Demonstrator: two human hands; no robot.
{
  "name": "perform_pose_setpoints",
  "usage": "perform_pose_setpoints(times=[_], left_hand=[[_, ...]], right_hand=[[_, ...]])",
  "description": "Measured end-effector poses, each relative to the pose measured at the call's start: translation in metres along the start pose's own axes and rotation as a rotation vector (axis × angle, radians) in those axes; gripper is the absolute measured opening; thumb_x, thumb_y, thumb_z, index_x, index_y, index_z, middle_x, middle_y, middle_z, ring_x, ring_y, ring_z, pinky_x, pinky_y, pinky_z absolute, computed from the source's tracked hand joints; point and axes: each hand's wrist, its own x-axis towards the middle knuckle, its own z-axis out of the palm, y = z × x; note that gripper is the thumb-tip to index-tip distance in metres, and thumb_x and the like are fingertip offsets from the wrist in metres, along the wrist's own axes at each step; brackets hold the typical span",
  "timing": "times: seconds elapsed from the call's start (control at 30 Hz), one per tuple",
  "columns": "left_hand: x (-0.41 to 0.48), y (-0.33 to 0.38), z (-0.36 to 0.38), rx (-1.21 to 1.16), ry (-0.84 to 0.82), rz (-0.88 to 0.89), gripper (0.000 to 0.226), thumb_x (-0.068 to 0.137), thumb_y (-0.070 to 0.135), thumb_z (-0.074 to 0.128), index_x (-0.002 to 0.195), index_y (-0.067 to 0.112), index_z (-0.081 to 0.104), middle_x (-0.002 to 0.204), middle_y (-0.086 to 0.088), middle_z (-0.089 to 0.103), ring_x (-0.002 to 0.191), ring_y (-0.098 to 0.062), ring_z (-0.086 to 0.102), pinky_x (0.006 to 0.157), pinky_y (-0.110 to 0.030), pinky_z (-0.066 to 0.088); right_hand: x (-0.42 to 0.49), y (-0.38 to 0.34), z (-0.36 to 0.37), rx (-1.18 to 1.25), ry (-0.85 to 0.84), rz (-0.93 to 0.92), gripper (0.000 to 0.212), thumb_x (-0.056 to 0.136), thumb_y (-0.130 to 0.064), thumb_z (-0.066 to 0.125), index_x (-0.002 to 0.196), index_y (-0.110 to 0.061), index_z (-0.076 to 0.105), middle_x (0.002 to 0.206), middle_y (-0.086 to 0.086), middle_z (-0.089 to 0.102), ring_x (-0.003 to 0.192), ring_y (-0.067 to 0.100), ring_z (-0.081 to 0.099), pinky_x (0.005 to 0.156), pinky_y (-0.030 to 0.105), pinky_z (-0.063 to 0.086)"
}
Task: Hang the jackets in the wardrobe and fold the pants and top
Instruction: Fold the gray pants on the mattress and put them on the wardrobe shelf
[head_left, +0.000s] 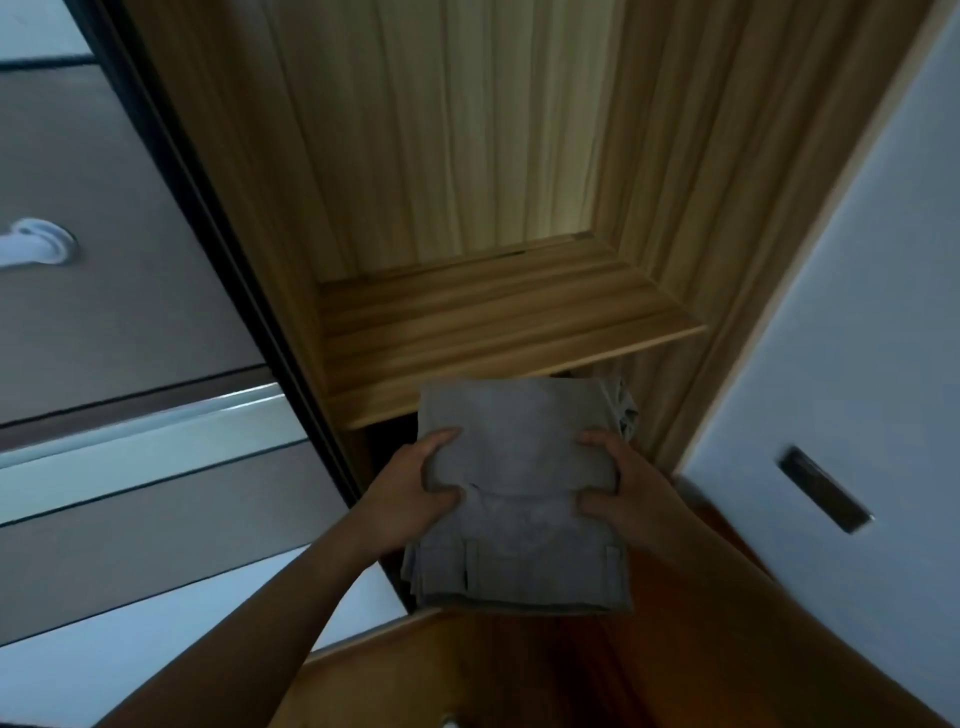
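Observation:
A folded grey garment (519, 441), probably the pants, is held flat in front of the open wooden wardrobe (467, 156), just below and before its shelf (493, 317). My left hand (415, 491) grips the garment's left edge, thumb on top. On the opposite edge my right hand (618, 486) holds it the same way. The far right corner of the cloth reaches under the shelf's front edge. No jackets or top show in this view.
A grey and white sliding wardrobe door (130, 312) with a round handle (39, 244) stands at the left. An open white door (857, 338) with a recessed dark handle (826, 491) stands at the right. Reddish wooden floor (519, 675) lies below.

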Motion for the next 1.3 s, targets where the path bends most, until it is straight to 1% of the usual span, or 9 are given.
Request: perform_pose_setpoints(times=[0.13,0.37,0.53,0.67,0.8,0.93,1.0,1.2,1.3], left_hand=[[0.038,-0.011,-0.021,0.012,0.071,-0.002,0.068,0.090,0.010,0.073,0.148,0.025,0.041,0.128,0.019,0.043,0.118,-0.002,0.047,0.085,0.001,0.041],[0.103,-0.033,-0.048,0.084,0.180,-0.067,0.072,0.081,0.032,0.077,0.146,0.035,0.044,0.146,-0.003,0.045,0.133,-0.019,0.048,0.112,-0.037,0.043],[0.139,-0.046,-0.058,0.135,0.257,-0.124,0.075,0.080,0.042,0.072,0.148,0.034,0.042,0.142,-0.004,0.044,0.129,-0.021,0.049,0.111,-0.037,0.043],[0.170,-0.058,-0.068,0.174,0.334,-0.213,0.071,0.088,0.030,0.073,0.150,0.030,0.040,0.139,-0.010,0.041,0.130,-0.026,0.042,0.103,-0.020,0.032],[0.194,-0.059,-0.081,0.162,0.392,-0.307,0.071,0.086,0.032,0.073,0.149,0.032,0.041,0.135,-0.009,0.039,0.123,-0.024,0.044,0.105,-0.024,0.036],[0.220,-0.073,-0.094,0.084,0.497,-0.329,0.064,0.082,0.015,0.076,0.141,0.024,0.051,0.143,-0.011,0.045,0.134,-0.028,0.047,0.113,-0.035,0.040],[0.232,-0.081,-0.101,0.068,0.549,-0.326,0.061,0.083,0.006,0.070,0.139,0.021,0.052,0.147,-0.015,0.044,0.138,-0.033,0.044,0.116,-0.041,0.037],[0.258,-0.080,-0.140,0.219,0.637,-0.462,0.064,0.090,0.024,0.064,0.149,0.011,0.043,0.150,-0.022,0.042,0.140,-0.039,0.037,0.117,-0.042,0.033],[0.261,-0.096,-0.149,0.348,0.595,-0.587,0.058,0.097,0.020,0.057,0.152,0.012,0.039,0.155,-0.018,0.032,0.144,-0.037,0.031,0.116,-0.040,0.031]], right_hand=[[0.053,-0.020,0.001,0.015,-0.049,-0.026,0.067,0.086,-0.016,0.077,0.132,-0.047,0.040,0.138,-0.005,0.038,0.121,0.021,0.049,0.101,0.041,0.050],[0.131,-0.044,0.007,-0.017,-0.055,-0.021,0.072,0.090,-0.016,0.072,0.148,-0.039,0.037,0.136,-0.011,0.037,0.123,0.015,0.045,0.093,0.027,0.041],[0.191,-0.052,0.016,0.055,-0.114,-0.022,0.077,0.088,-0.007,0.074,0.152,-0.032,0.039,0.151,-0.002,0.044,0.132,0.020,0.049,0.107,0.035,0.045],[0.240,-0.063,0.024,0.122,-0.205,-0.024,0.076,0.090,0.003,0.070,0.153,-0.025,0.039,0.146,-0.001,0.047,0.129,0.018,0.049,0.100,0.031,0.048],[0.287,-0.077,0.029,0.141,-0.332,0.018,0.081,0.089,0.006,0.067,0.156,-0.025,0.033,0.139,-0.004,0.046,0.121,0.017,0.049,0.077,0.018,0.048],[0.332,-0.087,0.037,0.113,-0.455,0.027,0.090,0.089,0.004,0.065,0.162,-0.028,0.022,0.159,-0.003,0.034,0.136,0.020,0.042,0.107,0.034,0.043],[0.354,-0.090,0.044,0.122,-0.508,0.031,0.093,0.089,0.006,0.063,0.162,-0.028,0.018,0.160,-0.003,0.031,0.134,0.018,0.041,0.110,0.036,0.042],[0.413,-0.106,0.077,0.177,-0.607,-0.007,0.103,0.085,0.009,0.069,0.162,-0.033,0.015,0.159,-0.012,0.027,0.139,0.015,0.038,0.114,0.042,0.041],[0.425,-0.103,0.094,0.056,-0.620,-0.001,0.092,0.089,-0.018,0.078,0.159,-0.034,0.021,0.156,-0.012,0.031,0.141,0.015,0.037,0.112,0.038,0.040]])
